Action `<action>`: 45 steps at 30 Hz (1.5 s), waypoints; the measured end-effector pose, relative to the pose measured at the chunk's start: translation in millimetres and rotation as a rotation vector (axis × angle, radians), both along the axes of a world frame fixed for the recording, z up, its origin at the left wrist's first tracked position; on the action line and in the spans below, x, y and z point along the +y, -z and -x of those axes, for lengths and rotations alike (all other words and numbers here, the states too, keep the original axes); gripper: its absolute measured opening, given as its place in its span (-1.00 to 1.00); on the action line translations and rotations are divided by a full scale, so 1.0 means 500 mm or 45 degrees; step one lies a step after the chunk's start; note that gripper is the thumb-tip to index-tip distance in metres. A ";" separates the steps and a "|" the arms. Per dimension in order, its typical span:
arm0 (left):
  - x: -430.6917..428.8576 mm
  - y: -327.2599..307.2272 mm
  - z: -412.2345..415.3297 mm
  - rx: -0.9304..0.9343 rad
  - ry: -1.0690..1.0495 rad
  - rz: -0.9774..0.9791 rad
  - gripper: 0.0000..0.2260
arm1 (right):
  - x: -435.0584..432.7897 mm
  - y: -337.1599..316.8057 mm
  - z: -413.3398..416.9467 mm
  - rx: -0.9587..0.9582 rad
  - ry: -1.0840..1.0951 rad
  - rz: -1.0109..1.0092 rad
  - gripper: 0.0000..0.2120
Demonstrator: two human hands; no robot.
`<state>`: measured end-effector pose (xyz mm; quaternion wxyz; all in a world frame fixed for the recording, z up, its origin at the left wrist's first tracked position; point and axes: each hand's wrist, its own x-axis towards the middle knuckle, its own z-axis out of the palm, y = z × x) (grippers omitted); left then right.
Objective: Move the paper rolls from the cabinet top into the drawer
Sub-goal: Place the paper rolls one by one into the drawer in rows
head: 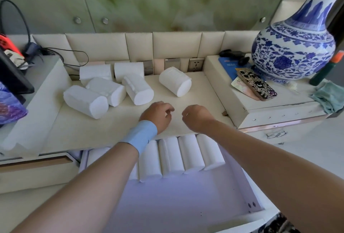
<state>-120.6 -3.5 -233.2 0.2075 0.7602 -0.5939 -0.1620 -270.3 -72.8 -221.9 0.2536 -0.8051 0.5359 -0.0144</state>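
Both forearms enter from the lower edge of the frame and reach over the open drawer (186,199) toward the worktop (104,130). At centre frame the left hand (158,116), a blue band (141,135) round its wrist, and the right hand (197,118) hover side by side, just apart, above a bare patch of that surface. Each grip is loosely curled with the fingers slack and clamps on nothing; neither hand touches a roll.

Directly below the hands, a row of paper rolls (186,155) lies side by side along the back of the drawer, partly hidden by the left forearm; the front of the drawer floor is bare. Six rolls remain on the worktop: a single roll (176,81) lying alone in the upper centre, and a cluster of five (104,89) at the centre left, some touching one another.

Well apart at the upper right stand a blue-and-white vase (296,46), a patterned phone (256,84) and a green cloth (330,95); cables (55,51) trail at the upper left.

Judged from this layout, the task is partly done, and the step in hand is the reach for further rolls. The next move calls for each hand to open wide enough to span a roll, the right likely toward the single roll and the left toward the cluster, then to carry them down into the drawer's free space.
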 end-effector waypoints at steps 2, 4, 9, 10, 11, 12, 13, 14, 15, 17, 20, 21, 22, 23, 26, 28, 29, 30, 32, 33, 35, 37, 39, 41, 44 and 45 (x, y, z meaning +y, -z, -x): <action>-0.014 -0.010 -0.054 -0.047 -0.081 0.049 -0.71 | -0.014 -0.014 -0.049 -0.148 0.019 0.010 -0.65; -0.023 -0.015 -0.104 -0.069 -0.213 0.087 -0.67 | -0.025 -0.016 -0.103 -0.248 0.013 -0.024 -0.62; -0.037 0.003 -0.203 0.174 -0.492 0.052 -0.56 | -0.041 -0.006 -0.233 -0.354 -0.114 -0.057 -0.46; -0.037 0.008 -0.214 0.245 -0.522 0.053 -0.54 | -0.045 -0.005 -0.253 -0.331 -0.144 -0.039 -0.43; -0.036 0.011 -0.221 0.309 -0.532 0.037 -0.52 | -0.049 -0.004 -0.270 -0.309 -0.168 -0.030 -0.41; -0.039 0.018 -0.227 0.380 -0.528 0.029 -0.52 | -0.055 -0.003 -0.285 -0.306 -0.184 -0.040 -0.40; -0.039 0.021 -0.228 0.478 -0.520 -0.002 -0.52 | -0.063 -0.002 -0.299 -0.332 -0.177 -0.089 -0.40; -0.040 0.024 -0.230 0.623 -0.520 -0.024 -0.51 | -0.068 -0.002 -0.311 -0.376 -0.149 -0.169 -0.38; -0.040 0.023 -0.231 0.833 -0.542 -0.039 -0.48 | -0.074 0.000 -0.322 -0.426 -0.111 -0.265 -0.36; -0.043 0.027 -0.240 1.214 -0.638 0.002 -0.44 | -0.083 0.004 -0.340 -0.526 -0.019 -0.410 -0.36; -0.039 0.036 -0.253 1.355 -0.663 0.067 -0.59 | -0.096 0.004 -0.348 -0.627 0.204 -0.488 -0.36; -0.032 0.034 -0.253 1.373 -0.684 0.071 -0.62 | -0.098 0.005 -0.347 -0.619 0.277 -0.513 -0.36; -0.026 0.038 -0.256 1.402 -0.701 0.055 -0.62 | -0.098 0.007 -0.344 -0.602 0.339 -0.538 -0.37; -0.018 0.037 -0.254 1.423 -0.715 0.028 -0.63 | -0.093 0.012 -0.341 -0.591 0.402 -0.600 -0.40; 0.002 0.043 -0.242 1.494 -0.735 -0.051 -0.69 | -0.062 0.031 -0.323 -0.578 0.495 -0.765 -0.39; 0.020 0.041 -0.222 1.475 -0.693 -0.129 -0.70 | -0.040 0.046 -0.313 -0.530 0.494 -0.765 -0.33; 0.031 0.040 -0.216 1.443 -0.669 -0.169 -0.67 | -0.025 0.048 -0.306 -0.545 0.488 -0.762 -0.32; 0.043 0.042 -0.212 1.411 -0.653 -0.194 -0.62 | -0.012 0.051 -0.300 -0.566 0.488 -0.769 -0.31; 0.075 0.033 -0.211 1.366 -0.665 -0.220 -0.51 | 0.021 0.046 -0.282 -0.570 0.453 -0.819 -0.25; 0.091 0.030 -0.216 1.332 -0.666 -0.234 -0.46 | 0.038 0.042 -0.271 -0.573 0.412 -0.878 -0.26; 0.124 0.032 -0.229 1.249 -0.638 -0.259 -0.39 | 0.071 0.034 -0.251 -0.579 0.292 -1.051 -0.36; 0.155 0.031 -0.241 1.216 -0.625 -0.277 -0.30 | 0.108 0.026 -0.235 -0.574 0.145 -1.163 -0.43; 0.193 0.007 -0.235 1.214 -0.605 -0.283 -0.34 | 0.140 0.022 -0.233 -0.625 0.077 -1.149 -0.47; 0.232 -0.014 -0.225 1.256 -0.555 -0.276 -0.52 | 0.170 0.019 -0.235 -0.665 0.038 -1.131 -0.46; 0.288 -0.022 -0.217 1.303 -0.548 -0.286 -0.69 | 0.216 0.015 -0.235 -0.623 -0.040 -1.145 -0.44; 0.308 -0.023 -0.214 1.305 -0.558 -0.300 -0.72 | 0.233 0.017 -0.234 -0.600 -0.055 -1.157 -0.44</action>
